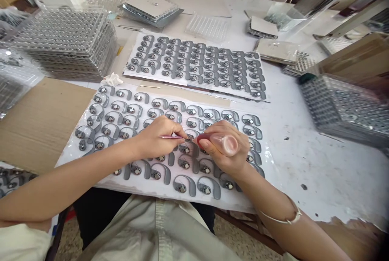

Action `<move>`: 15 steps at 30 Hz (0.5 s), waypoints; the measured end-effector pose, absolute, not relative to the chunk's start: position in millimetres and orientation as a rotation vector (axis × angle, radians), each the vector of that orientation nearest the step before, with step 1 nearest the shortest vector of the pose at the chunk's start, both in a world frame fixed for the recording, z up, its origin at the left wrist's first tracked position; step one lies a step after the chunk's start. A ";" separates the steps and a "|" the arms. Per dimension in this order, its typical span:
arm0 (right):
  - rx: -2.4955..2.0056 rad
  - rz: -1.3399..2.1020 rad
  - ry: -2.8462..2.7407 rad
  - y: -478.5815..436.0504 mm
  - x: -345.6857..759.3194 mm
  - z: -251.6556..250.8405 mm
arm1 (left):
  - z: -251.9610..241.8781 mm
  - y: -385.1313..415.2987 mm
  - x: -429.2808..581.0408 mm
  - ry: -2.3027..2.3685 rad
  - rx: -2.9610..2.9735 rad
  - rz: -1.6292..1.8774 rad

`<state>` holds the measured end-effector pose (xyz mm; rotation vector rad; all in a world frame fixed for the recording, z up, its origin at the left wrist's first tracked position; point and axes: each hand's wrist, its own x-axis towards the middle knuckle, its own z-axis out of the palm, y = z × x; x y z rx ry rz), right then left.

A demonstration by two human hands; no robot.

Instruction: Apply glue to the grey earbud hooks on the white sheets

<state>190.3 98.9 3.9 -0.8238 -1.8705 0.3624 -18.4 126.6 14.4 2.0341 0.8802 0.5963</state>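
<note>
My left hand (159, 137) is closed around thin pink tweezers (169, 137), whose tip points right at one of the grey hook-shaped pieces, like ear hooks. In my right hand (237, 157) is a small reddish squeeze bottle (216, 141), tilted with its base toward me and its nozzle down at the same piece. The tips of both tools nearly meet there, and my fingers partly hide that piece. Rows of similar grey hooks (191, 185), each with a round metallic part and fine wires, lie on a white foam-like sheet (91, 163) beneath my hands.
A second sheet of grey hooks (194, 61) lies behind. At the left are a tall stack of clear trays (69, 46) and a cardboard piece (39, 119). A cotton swab (150, 86) and crumpled tissue (113, 79) lie between. More stacked trays (349, 107) stand at the right.
</note>
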 end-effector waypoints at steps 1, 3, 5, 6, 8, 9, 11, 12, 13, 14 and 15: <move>-0.827 0.383 -1.860 98.8 189.8 4.7 | 14.9 126.9 -18.2 0.895 2.006 0.577; -0.884 0.485 -1.793 99.2 190.0 8.6 | 16.6 127.4 -17.6 0.930 1.948 0.532; -1.021 0.694 -1.636 101.4 193.1 16.4 | 19.1 128.3 -16.7 0.960 1.908 0.492; -1.097 0.824 -1.524 103.7 196.0 21.7 | 20.3 128.9 -16.3 0.974 1.897 0.475; -1.191 1.068 -1.270 110.9 204.6 34.9 | 22.3 130.4 -15.8 1.001 1.884 0.443; -1.204 1.173 -1.158 115.6 210.2 42.0 | 22.8 131.3 -15.7 1.015 1.876 0.432; -1.191 1.336 -1.001 126.1 223.1 55.1 | 22.7 132.9 -15.7 1.025 1.860 0.416; -1.186 1.401 -0.968 131.5 229.9 60.2 | 22.2 133.5 -15.6 1.022 1.858 0.415; -1.177 1.452 -0.962 136.5 236.5 64.0 | 21.7 133.9 -15.4 1.018 1.860 0.415; -1.161 1.493 -0.982 141.0 242.7 66.2 | 21.2 134.0 -15.1 1.012 1.869 0.412; -1.136 1.523 -1.021 144.8 248.1 67.0 | 20.9 133.7 -14.5 1.001 1.884 0.409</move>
